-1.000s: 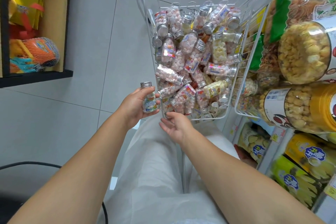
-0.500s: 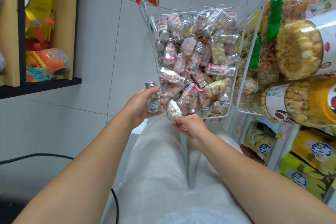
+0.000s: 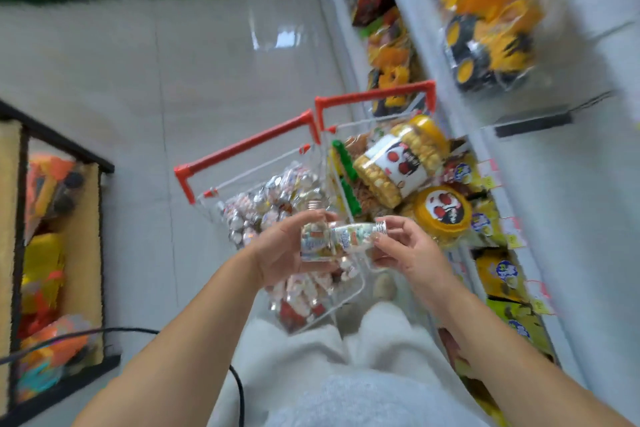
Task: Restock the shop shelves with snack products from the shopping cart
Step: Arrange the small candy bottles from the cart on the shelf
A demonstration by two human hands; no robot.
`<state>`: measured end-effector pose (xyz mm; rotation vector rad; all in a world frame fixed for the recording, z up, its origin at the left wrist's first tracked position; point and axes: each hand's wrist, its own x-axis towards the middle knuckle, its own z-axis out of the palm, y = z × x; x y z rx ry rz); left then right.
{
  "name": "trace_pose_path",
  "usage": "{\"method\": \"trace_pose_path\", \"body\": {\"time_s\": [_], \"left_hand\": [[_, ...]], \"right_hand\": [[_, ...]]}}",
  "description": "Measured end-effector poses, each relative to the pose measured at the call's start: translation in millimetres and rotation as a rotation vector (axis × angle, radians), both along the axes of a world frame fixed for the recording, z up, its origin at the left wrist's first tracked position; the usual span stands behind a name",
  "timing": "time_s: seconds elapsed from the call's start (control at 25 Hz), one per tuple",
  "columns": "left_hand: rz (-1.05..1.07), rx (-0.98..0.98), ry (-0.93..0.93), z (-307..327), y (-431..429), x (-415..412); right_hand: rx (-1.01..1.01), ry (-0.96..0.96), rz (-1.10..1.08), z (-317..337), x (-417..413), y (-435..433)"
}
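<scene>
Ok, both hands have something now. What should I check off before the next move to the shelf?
1. Left hand grips the upright bottle: ok.
2. Right hand holds the sideways bottle, fingers near its cap end: ok.
3. Caps are on both bottles: ok, though how tight they are cannot be told.
4. Both bottles are lifted above the cart, which holds many more: ok.
5. A free spot on the shelf at the right: cannot tell, since the view is blurred and no gap shows.
6. Picture sharp enough to read the labels: not ok.
</scene>
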<state>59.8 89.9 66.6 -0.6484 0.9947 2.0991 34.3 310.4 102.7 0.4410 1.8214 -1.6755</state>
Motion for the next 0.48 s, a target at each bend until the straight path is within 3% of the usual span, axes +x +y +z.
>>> {"method": "trace_pose_path", "body": {"time_s": [0.28,0.48], "left_hand": [[-0.318,0.097,0.225,99.2,99.9,-92.8],[-0.401,0.162,0.316,150.0,194.2,-133.4]], "right_hand": [[-0.248,0.234,-0.362,99.7,-26.0,72.8],[-0.076,0.448,-0.423,148.7,-44.5,153.2]]}}
